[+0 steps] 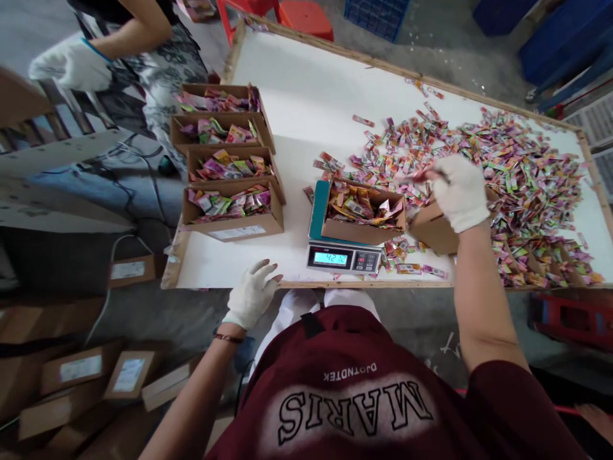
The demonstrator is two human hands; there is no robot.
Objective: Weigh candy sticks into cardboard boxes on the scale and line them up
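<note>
My right hand (460, 191), in a white glove, is closed on a small wrapped packet (421, 174) that looks reddish and blurred. It is held to the right of an open carton (364, 230) filled with similar packets. That carton stands on a digital scale (343, 257) whose lit display seems to read 4212. Beneath my right hand is another carton (435, 229), partly covered by the hand, its contents hidden. My left hand (253, 292), gloved with the fingertips bare, is at the table's front edge, fingers apart and holding nothing.
Several filled cartons (234, 214) line the table's left side. A big heap of loose packets (522, 172) spreads over the right. A wooden rim (383, 67) borders the white table (297, 89). At upper left is another person's gloved hand (71, 65). Boxes (129, 375) lie lower left.
</note>
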